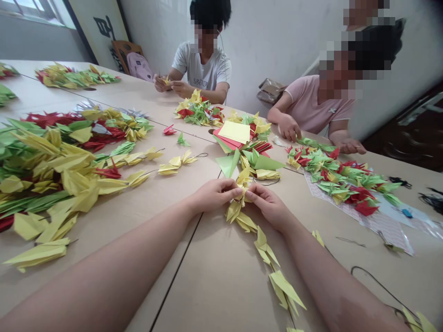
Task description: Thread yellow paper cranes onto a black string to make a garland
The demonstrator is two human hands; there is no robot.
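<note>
My left hand [218, 192] and my right hand [268, 203] meet over the table, fingertips pinched on a string of yellow paper cranes [265, 246]. From my fingers the string runs down between my forearms toward the lower right, with several cranes threaded on dark cord. Just beyond my hands lie loose green paper cranes [230, 162] and a stack of square folding paper [237, 133], yellow on top of red. A short yellow crane string [176, 164] with a cord loop rests left of my hands.
A large heap of yellow, green and red crane strings [72, 166] covers the left. At right, more crane strings [342, 175] lie on a patterned sheet, near black cords [432, 200]. Across the table, one person [204, 64] folds a yellow piece; another [321, 103] touches the right-hand cranes.
</note>
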